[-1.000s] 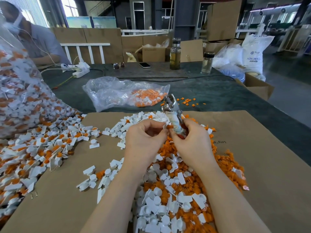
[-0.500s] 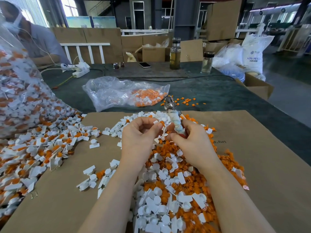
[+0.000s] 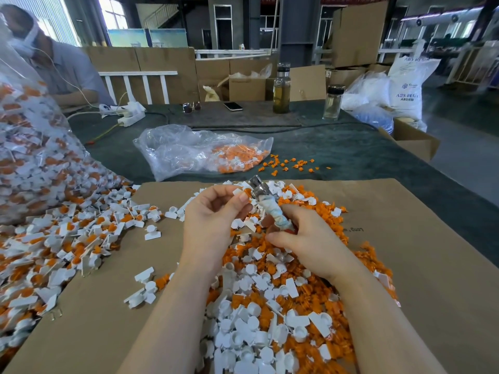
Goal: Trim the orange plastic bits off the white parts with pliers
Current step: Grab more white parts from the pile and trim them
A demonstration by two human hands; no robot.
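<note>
Both hands meet at frame centre: the right hand (image 3: pixel 305 238) grips the pliers (image 3: pixel 266 203), while the left hand (image 3: pixel 213 217) pinches a white part (image 3: pixel 239 192) touching the metal tip. Best to seat the part squarely and cut flush with the white.

A factory packing hall: stacked cardboard boxes (image 3: pixel 356 31), a resin sack (image 3: pixel 407 85) and steel columns (image 3: pixel 294 25) far beyond the hands.
</note>
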